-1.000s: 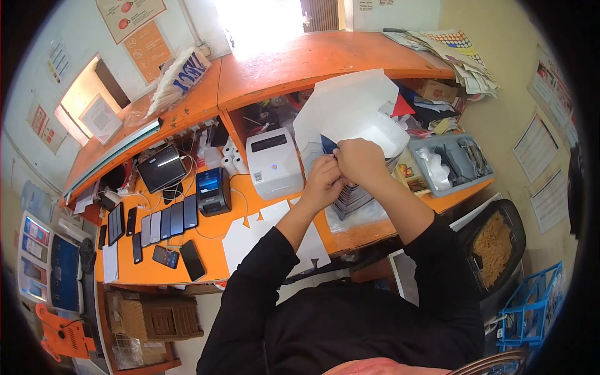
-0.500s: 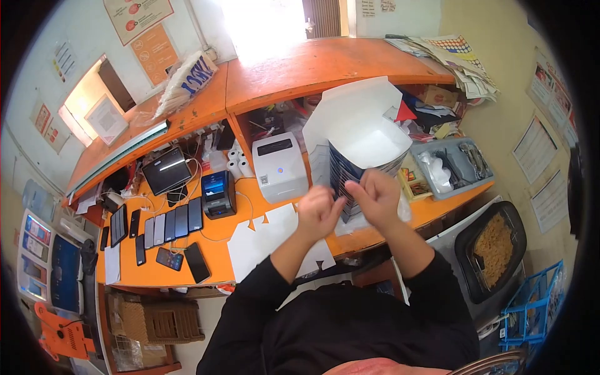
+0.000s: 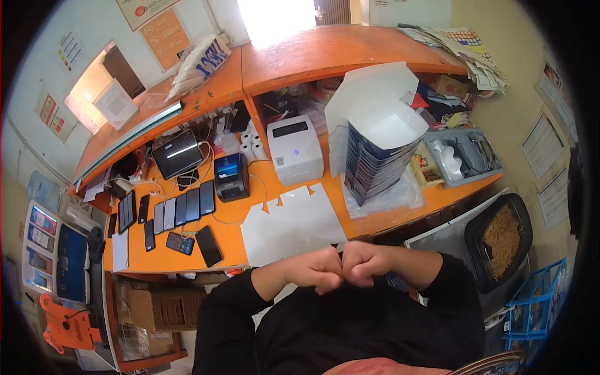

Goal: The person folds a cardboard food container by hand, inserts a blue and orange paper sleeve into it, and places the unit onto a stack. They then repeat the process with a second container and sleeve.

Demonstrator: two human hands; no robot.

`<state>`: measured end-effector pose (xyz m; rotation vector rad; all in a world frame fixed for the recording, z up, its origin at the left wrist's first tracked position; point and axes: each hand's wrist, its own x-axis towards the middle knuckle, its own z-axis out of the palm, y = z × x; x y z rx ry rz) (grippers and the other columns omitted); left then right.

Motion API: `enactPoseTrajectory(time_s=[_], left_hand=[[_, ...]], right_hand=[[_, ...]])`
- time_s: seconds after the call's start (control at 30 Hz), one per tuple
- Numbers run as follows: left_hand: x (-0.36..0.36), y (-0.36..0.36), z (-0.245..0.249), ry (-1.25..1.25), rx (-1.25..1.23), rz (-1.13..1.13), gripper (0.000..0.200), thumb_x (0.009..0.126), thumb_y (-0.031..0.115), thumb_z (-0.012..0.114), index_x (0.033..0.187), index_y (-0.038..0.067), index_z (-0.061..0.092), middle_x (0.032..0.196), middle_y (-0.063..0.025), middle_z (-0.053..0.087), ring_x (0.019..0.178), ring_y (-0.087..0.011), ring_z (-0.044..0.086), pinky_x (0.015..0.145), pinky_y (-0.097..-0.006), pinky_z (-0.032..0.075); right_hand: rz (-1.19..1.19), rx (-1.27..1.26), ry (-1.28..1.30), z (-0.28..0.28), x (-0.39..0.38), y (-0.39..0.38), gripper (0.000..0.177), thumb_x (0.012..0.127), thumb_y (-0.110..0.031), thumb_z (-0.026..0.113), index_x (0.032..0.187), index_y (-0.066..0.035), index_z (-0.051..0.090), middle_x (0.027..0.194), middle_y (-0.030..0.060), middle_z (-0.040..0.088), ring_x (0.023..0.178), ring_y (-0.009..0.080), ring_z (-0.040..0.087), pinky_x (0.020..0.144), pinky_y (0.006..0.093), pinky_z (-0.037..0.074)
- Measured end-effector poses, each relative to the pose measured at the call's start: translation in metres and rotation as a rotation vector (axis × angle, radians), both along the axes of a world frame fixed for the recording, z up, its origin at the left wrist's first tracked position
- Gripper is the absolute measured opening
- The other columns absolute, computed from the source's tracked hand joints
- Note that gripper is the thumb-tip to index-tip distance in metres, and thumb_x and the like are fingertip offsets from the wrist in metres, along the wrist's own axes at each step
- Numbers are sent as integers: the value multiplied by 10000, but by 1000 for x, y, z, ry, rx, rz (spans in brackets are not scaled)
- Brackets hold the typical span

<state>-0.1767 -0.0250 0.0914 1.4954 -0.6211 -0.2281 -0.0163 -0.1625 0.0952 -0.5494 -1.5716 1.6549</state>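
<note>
My left hand [image 3: 317, 270] is curled into a fist in front of my chest, at the near edge of the orange desk. Right beside it, my right hand [image 3: 364, 264] is also a fist, its knuckles close against the left. Nothing shows in either one. Just beyond them a flat white die-cut sheet [image 3: 290, 224] lies on the desk. Farther right stands a tall stack of nested dark-printed boxes [image 3: 378, 165] with white insides, on clear plastic [image 3: 409, 201].
A white printer [image 3: 296, 153], a small dark terminal [image 3: 231, 178] and several phones [image 3: 209, 245] are on the desk at left. A grey tray [image 3: 460, 156] sits at the right. Below it is a black container of brown food [image 3: 498, 240].
Both hands have moved down and back from the box stack to my chest, closer together, and their fingers have curled into fists. The view has shifted slightly.
</note>
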Motion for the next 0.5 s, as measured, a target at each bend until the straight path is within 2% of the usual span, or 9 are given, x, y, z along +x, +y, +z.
enactPoseTrajectory(time_s=[0.07, 0.17, 0.2, 0.3, 0.33, 0.43, 0.47, 0.5], left_hand=[[-6, -9, -2, 40, 43, -144, 611, 936, 569, 494, 672, 37, 640, 625, -44, 652, 527, -161, 615, 497, -287, 460], [-14, -18, 34, 76, 67, 30, 653, 920, 619, 485, 664, 43, 656, 626, -46, 668, 532, -152, 639, 501, -259, 492], [-18, -14, 34, 51, 147, 63, 544, 927, 536, 525, 763, 59, 730, 731, -28, 723, 630, -183, 682, 607, -257, 539], [-25, -16, 20, -224, -98, 190, 407, 914, 428, 584, 758, 74, 712, 712, -39, 706, 651, -201, 684, 586, -278, 528], [-27, -16, 21, -367, -55, 266, 370, 911, 398, 575, 774, 78, 701, 718, -52, 700, 632, -207, 675, 564, -283, 519], [-30, -19, 38, -762, 150, 550, 257, 881, 315, 578, 813, 87, 677, 709, -65, 666, 579, -217, 638, 516, -300, 490], [-28, -20, 49, -876, 268, 686, 220, 855, 291, 598, 820, 89, 674, 686, -53, 643, 566, -215, 618, 511, -306, 479], [-26, -20, 55, -999, 392, 821, 186, 830, 268, 617, 827, 91, 672, 664, -41, 621, 552, -213, 598, 506, -311, 468]], right_hand=[[121, -7, 15, -3, -24, 0, 593, 989, -451, 495, 594, -31, 633, 525, 61, 604, 552, 123, 600, 516, 256, 450], [-76, -24, 55, 1, -47, -3, 656, 999, -479, 448, 603, -5, 672, 581, 100, 661, 575, 157, 662, 554, 266, 513], [-97, 25, -27, 6, -48, 1, 703, 1017, -471, 394, 554, -3, 641, 546, 93, 643, 547, 175, 675, 518, 267, 524], [-205, -76, 47, 22, -49, 6, 691, 1024, -455, 385, 558, -13, 642, 533, 102, 639, 494, 178, 654, 447, 249, 491], [-268, 44, 62, 30, -57, 5, 668, 1038, -413, 362, 544, -38, 608, 493, 85, 610, 434, 155, 606, 386, 233, 430], [-737, 353, 186, 31, -73, 10, 644, 1046, -358, 359, 492, -80, 532, 453, 28, 556, 386, 107, 515, 376, 236, 391], [-834, 413, 207, 33, -75, 14, 583, 1042, -295, 381, 514, -76, 493, 502, 28, 537, 426, 69, 461, 357, 236, 333], [-992, 434, 285, 37, -82, 25, 560, 1036, -290, 393, 535, -66, 502, 531, 44, 543, 461, 75, 475, 377, 243, 348]])
